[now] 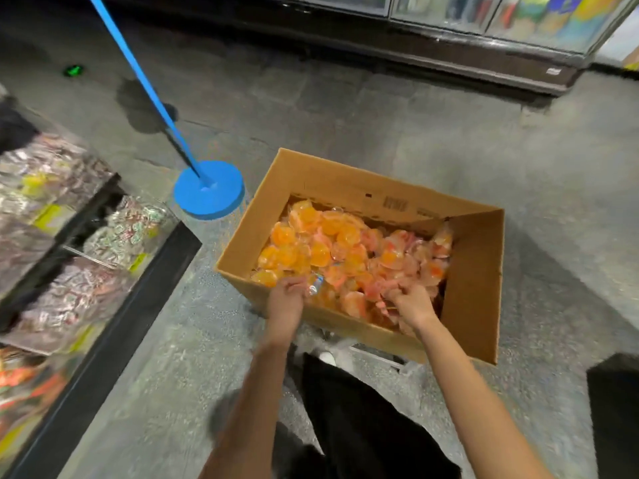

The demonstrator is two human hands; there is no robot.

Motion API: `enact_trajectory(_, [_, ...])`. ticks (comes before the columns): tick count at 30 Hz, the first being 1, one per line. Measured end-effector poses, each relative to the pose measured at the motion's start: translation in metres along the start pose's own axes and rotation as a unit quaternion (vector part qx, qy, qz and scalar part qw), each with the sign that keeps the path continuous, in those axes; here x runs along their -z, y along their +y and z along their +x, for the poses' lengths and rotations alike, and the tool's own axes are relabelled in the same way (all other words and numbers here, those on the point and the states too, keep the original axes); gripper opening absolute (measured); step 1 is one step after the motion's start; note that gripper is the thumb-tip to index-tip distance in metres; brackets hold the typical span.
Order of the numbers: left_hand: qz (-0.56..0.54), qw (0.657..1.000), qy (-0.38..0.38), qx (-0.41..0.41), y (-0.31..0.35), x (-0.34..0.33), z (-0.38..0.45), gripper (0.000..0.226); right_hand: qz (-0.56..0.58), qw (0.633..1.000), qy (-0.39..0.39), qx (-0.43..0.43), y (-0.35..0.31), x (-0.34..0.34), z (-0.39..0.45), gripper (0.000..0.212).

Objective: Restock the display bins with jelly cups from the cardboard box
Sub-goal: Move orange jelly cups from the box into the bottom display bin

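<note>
An open cardboard box [477, 271] stands on the floor, filled with orange and pink jelly cups [349, 250]. Both hands reach over its near wall into the pile. My left hand [288, 297] has its fingers curled round a few cups, one with a blue-and-clear wrapper at the fingertips. My right hand [411, 300] grips pink cups near the box's near right side. The display bins [131, 229] of clear plastic sit at the left, holding wrapped sweets; the picture there is blurred.
A blue round stand base [209, 191] with a slanted blue pole rises just left of the box. A dark shelf edge [145, 305] borders the bins. Glass-fronted cabinets [484, 15] line the far wall. My dark trouser legs [363, 420] are below the box.
</note>
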State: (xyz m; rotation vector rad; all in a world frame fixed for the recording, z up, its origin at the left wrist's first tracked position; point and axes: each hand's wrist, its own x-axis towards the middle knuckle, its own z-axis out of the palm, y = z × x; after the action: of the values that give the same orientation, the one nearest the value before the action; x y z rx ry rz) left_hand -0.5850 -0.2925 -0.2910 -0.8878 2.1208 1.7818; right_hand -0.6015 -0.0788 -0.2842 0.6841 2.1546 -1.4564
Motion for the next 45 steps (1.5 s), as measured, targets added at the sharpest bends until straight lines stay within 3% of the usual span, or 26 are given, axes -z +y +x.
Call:
enact_trajectory(7, [0.063, 0.996, -0.055, 0.014, -0.002, -0.015, 0.098, 0.023, -0.216, 0.974, 0.04, -0.058, -0.011, -0.031, 0.097, 0.01])
enact_trajectory(11, [0.072, 0.993, -0.083, 0.032, -0.018, -0.021, 0.144, 0.013, -0.26, 0.966, 0.006, -0.013, -0.009, -0.052, 0.147, 0.034])
enact_trajectory(12, [0.066, 0.993, -0.093, 0.04, -0.028, -0.023, 0.157, 0.009, -0.292, 0.956, -0.019, 0.001, -0.008, -0.059, 0.156, 0.044])
enact_trajectory(14, [0.062, 0.991, -0.108, 0.048, -0.061, -0.029, 0.186, 0.022, -0.37, 0.926, -0.07, 0.011, -0.003, -0.073, 0.174, 0.061])
enact_trajectory(16, [0.065, 0.988, -0.128, 0.063, -0.056, -0.027, 0.191, 0.034, -0.445, 0.889, -0.107, -0.002, 0.006, -0.085, 0.19, 0.056])
enact_trajectory(18, [0.04, 0.985, -0.144, 0.089, -0.032, -0.023, 0.181, 0.024, -0.487, 0.863, -0.134, -0.017, 0.014, -0.093, 0.198, 0.043])
enact_trajectory(21, [0.006, 0.982, -0.146, 0.123, -0.035, -0.022, 0.178, 0.019, -0.525, 0.842, -0.126, -0.014, 0.018, -0.093, 0.209, 0.069])
enact_trajectory(27, [-0.095, 0.971, -0.139, 0.167, -0.023, -0.009, 0.177, 0.035, -0.39, 0.908, -0.136, 0.074, 0.015, -0.066, 0.209, 0.064])
enact_trajectory(30, [-0.147, 0.97, -0.132, 0.14, -0.014, -0.003, 0.172, 0.041, -0.245, 0.951, -0.177, 0.07, -0.003, -0.062, 0.174, 0.043])
enact_trajectory(33, [-0.08, 0.955, -0.277, 0.067, -0.013, -0.003, 0.165, 0.044, -0.198, 0.95, -0.237, 0.043, -0.021, -0.077, 0.142, 0.048])
enact_trajectory(35, [-0.122, 0.922, -0.355, 0.093, -0.012, -0.004, 0.16, 0.036, -0.159, 0.949, -0.265, 0.054, -0.032, -0.09, 0.132, 0.048])
enact_trajectory(37, [-0.155, 0.917, -0.353, 0.102, -0.014, -0.006, 0.161, 0.032, -0.112, 0.952, -0.283, 0.041, -0.044, -0.098, 0.132, 0.045])
enact_trajectory(39, [-0.153, 0.937, -0.299, 0.093, -0.014, -0.009, 0.164, 0.031, -0.029, 0.951, -0.307, -0.028, -0.05, -0.1, 0.147, 0.045])
enact_trajectory(41, [-0.196, 0.943, -0.209, 0.169, -0.014, -0.011, 0.171, 0.028, 0.059, 0.962, -0.25, -0.095, -0.047, -0.098, 0.181, 0.041])
enact_trajectory(44, [-0.281, 0.912, -0.09, 0.283, -0.018, -0.008, 0.178, 0.051, 0.018, 0.991, 0.015, -0.129, -0.033, -0.099, 0.243, 0.044])
enact_trajectory(45, [-0.301, 0.902, -0.083, 0.297, -0.019, -0.007, 0.177, 0.057, -0.008, 0.988, 0.055, -0.144, -0.029, -0.102, 0.259, 0.051])
